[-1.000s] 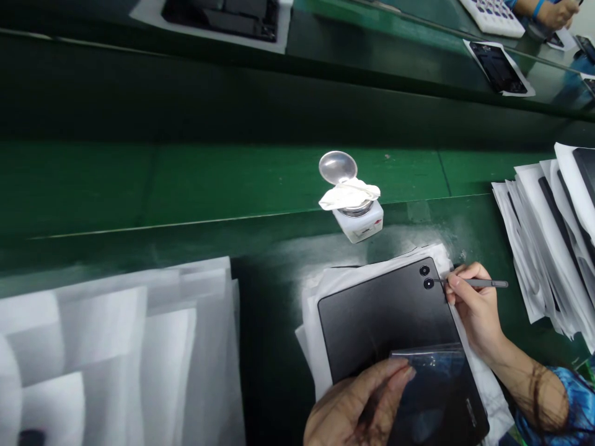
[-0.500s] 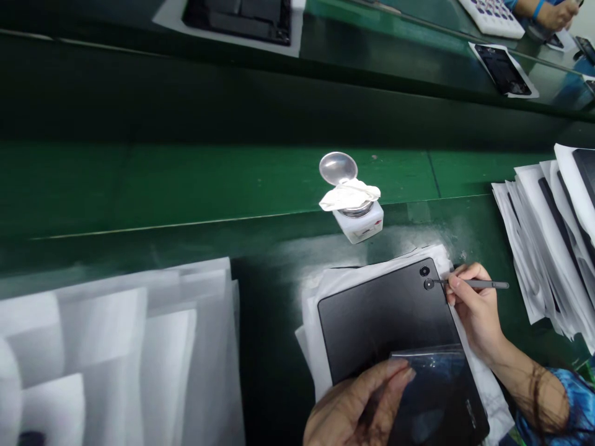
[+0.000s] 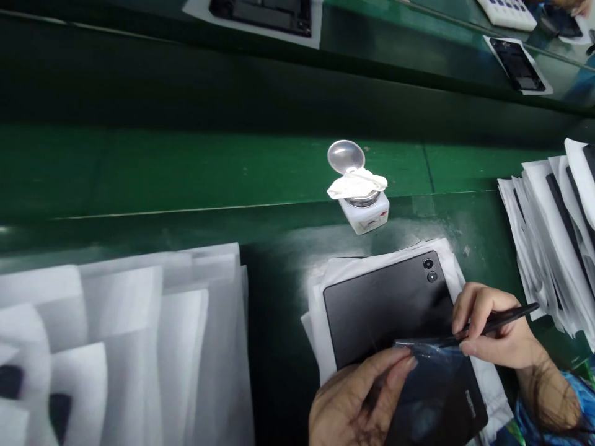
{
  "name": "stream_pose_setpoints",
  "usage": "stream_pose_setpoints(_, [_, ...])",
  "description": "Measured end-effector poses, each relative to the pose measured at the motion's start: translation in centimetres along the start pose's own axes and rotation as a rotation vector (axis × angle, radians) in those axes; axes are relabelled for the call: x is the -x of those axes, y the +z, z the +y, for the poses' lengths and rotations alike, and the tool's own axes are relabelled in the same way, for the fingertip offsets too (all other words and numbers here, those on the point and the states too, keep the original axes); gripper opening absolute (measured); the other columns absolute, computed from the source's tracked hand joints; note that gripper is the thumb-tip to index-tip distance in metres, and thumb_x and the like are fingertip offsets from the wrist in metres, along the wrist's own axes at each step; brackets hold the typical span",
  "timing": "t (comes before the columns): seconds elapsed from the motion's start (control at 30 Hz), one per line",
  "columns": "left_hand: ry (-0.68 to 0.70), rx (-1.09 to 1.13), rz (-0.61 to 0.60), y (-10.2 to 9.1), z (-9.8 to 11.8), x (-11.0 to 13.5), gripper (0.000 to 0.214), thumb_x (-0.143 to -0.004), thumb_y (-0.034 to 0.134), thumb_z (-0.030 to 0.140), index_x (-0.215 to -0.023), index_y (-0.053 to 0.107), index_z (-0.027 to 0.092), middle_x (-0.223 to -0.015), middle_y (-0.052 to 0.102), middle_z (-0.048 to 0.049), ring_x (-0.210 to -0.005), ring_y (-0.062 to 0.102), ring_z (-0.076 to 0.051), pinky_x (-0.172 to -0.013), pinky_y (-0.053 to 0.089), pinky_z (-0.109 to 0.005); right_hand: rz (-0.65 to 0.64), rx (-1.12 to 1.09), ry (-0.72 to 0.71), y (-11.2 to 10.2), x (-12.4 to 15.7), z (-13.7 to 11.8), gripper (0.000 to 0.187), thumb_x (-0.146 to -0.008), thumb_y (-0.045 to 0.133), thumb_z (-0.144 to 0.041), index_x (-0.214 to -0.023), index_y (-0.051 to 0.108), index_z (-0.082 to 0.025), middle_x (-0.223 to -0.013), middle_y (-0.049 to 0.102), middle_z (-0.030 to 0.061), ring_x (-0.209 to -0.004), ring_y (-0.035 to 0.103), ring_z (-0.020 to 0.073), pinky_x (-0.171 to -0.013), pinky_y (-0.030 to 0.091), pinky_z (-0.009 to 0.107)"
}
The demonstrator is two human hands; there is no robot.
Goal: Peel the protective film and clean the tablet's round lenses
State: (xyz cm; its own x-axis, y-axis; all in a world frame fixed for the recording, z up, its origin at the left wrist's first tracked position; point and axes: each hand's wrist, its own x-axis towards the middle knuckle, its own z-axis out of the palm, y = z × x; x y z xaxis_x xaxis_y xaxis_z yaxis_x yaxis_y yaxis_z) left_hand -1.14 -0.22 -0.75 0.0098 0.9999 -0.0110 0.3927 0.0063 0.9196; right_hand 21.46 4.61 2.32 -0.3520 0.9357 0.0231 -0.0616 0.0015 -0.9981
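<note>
A dark tablet (image 3: pixel 372 310) lies back side up on a stack of white sheets (image 3: pixel 325 365), its two camera rings near the far right corner. Over its lower part my left hand (image 3: pixel 357 396) pinches the edge of a clear plastic film (image 3: pixel 427 371) between thumb and fingers. Dark tweezers (image 3: pixel 506 319) are gripped in my right hand (image 3: pixel 497 325) at the tablet's right edge. Their thin tip reaches left along the film's upper edge; whether it grips the film I cannot tell.
Behind the tablet stands a white dispenser bottle (image 3: pixel 367 214), lid up, with a crumpled white wipe (image 3: pixel 357 184) on top. White sleeves (image 3: pixel 186 347) fill the left; another sleeve stack (image 3: pixel 553 235) leans at right. On the raised shelf lie dark panels (image 3: pixel 518 65) on white sheets.
My right hand has moved the tweezers from the camera rings down to the film's edge. My left hand keeps its pinch on the film. The whole view has shifted slightly.
</note>
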Motion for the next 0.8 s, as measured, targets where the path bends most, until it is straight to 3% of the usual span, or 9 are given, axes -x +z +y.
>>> stream_pose_setpoints(0.23, [-0.059, 0.037, 0.011, 0.24, 0.16, 0.14, 0.011, -0.083, 0.070, 0.034, -0.086, 0.076, 0.042, -0.063, 0.077, 0.0155, -0.047, 0.071, -0.012, -0.050, 0.057, -0.014, 0.027, 0.069, -0.014, 0.29, -0.19, 0.24, 0.018, -0.078, 0.078, -0.011, -0.075, 0.066, -0.024, -0.077, 0.071, 0.0026, -0.069, 0.066, 0.0157, -0.061, 0.050, 0.028])
stream_pose_setpoints(0.5, [-0.116, 0.065, -0.010, 0.25, 0.24, 0.42, 0.015, -0.083, 0.071, 0.037, -0.088, 0.074, 0.050, -0.064, 0.076, 0.0210, -0.048, 0.071, -0.009, -0.056, 0.057, -0.012, 0.044, 0.068, -0.030, 0.49, 0.04, 0.43, 0.019, -0.079, 0.077, -0.010, -0.075, 0.066, -0.025, -0.076, 0.073, 0.0022, -0.068, 0.067, 0.0153, -0.061, 0.052, 0.027])
stream_pose_setpoints(0.8, [0.020, -0.028, 0.011, 0.11, -0.34, 0.39, 0.007, -0.087, 0.068, 0.040, -0.088, 0.075, 0.039, -0.069, 0.079, 0.0144, -0.053, 0.075, -0.013, -0.052, 0.059, -0.013, -0.051, 0.005, -0.077, 0.75, 0.74, 0.13, 0.022, -0.076, 0.078, -0.007, -0.078, 0.067, -0.026, -0.076, 0.073, 0.0013, -0.068, 0.068, 0.0159, -0.060, 0.053, 0.027])
